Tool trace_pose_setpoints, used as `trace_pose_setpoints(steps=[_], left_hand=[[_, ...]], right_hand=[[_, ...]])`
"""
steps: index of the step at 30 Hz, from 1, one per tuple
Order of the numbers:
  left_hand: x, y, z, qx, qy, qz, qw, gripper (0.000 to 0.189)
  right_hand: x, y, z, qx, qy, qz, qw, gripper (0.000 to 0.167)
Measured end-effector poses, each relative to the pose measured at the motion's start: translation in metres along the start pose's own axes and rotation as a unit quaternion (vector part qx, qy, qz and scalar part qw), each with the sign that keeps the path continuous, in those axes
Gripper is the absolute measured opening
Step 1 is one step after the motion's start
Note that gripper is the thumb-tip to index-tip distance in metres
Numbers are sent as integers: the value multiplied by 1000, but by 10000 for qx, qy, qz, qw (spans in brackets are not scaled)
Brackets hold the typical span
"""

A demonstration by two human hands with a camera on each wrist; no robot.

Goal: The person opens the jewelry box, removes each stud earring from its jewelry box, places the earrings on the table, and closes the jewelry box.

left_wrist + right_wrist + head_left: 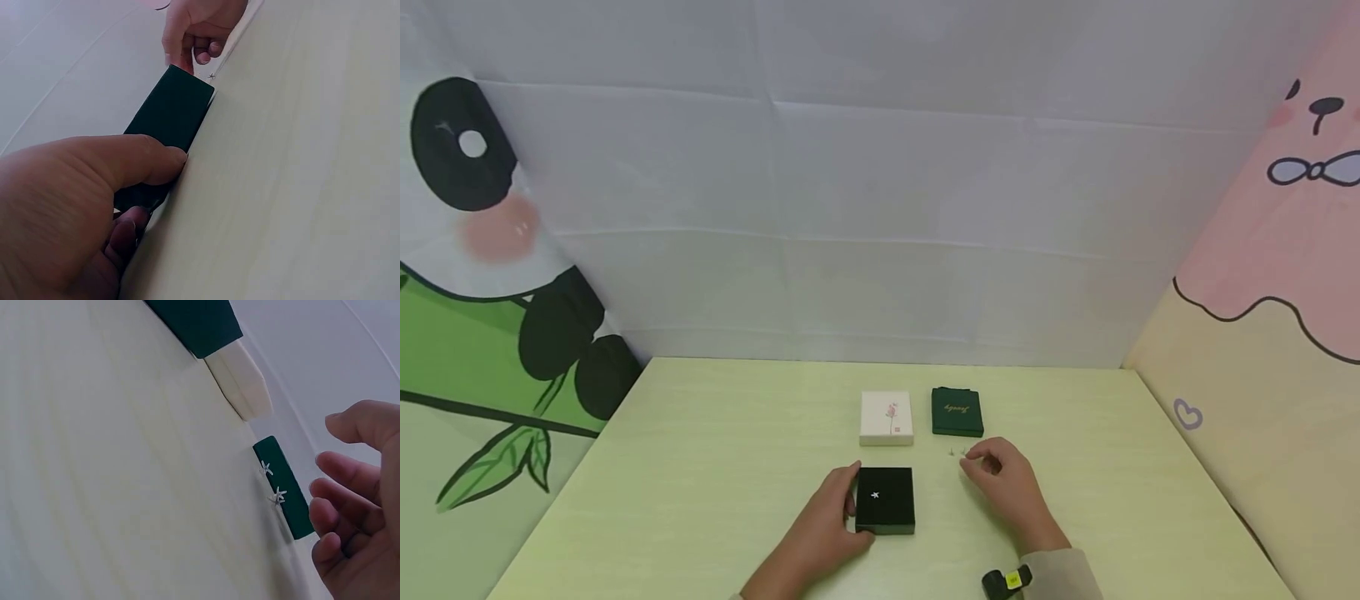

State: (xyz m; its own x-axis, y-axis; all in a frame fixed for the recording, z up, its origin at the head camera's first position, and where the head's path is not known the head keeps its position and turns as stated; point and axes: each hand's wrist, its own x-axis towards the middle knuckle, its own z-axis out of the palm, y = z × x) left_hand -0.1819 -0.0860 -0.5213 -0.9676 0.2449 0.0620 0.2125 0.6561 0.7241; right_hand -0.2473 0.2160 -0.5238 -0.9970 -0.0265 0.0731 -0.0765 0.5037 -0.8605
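My left hand (825, 521) grips the left side of a small square box (897, 504), its thumb on the dark green wall (172, 103) in the left wrist view. The box has a black insert with one silver star-shaped piece (875, 495) on it. To the right, my right hand (1009, 492) hovers by two tiny star-shaped pieces (952, 452), which look like stud earrings. In the right wrist view these star pieces (278, 496) appear between the table and the loosely bent fingers (331, 512), and the thumb stands apart with nothing held.
Behind the star pieces lies a dark green square lid or box (957, 412) with gold lettering. Left of it is a white box (886, 417) with a pink flower print. The pale yellow table (737, 450) ends at a white cloth wall (880, 183), with printed cloth on both sides.
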Motion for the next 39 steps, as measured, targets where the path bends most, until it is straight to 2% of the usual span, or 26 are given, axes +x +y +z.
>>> trace_pose_setpoints(steps=[4, 9, 16, 22, 30, 39], left_hand=[[0, -1, 1, -7, -13, -20, 10000, 97], [0, -1, 0, -10, -8, -41, 10000, 97], [0, 0, 1, -10, 36, -33, 10000, 96], [1, 0, 0, 45, 107, -37, 9999, 93], [0, 2, -1, 65, 162, 51, 9998, 93], [1, 0, 2, 77, 155, 116, 9998, 93]], right_hand=[[-2, -8, 4, 130, -107, -438, 9989, 10], [-6, -23, 16, 222, -426, -861, 9951, 11], [-10, -40, 27, 295, -816, -1151, 9896, 16], [-11, -46, 38, 283, -1202, -1486, 9812, 29], [-12, -48, 51, -51, -1651, -1546, 9741, 45], [-13, -50, 60, -53, -1625, -1631, 9731, 39]])
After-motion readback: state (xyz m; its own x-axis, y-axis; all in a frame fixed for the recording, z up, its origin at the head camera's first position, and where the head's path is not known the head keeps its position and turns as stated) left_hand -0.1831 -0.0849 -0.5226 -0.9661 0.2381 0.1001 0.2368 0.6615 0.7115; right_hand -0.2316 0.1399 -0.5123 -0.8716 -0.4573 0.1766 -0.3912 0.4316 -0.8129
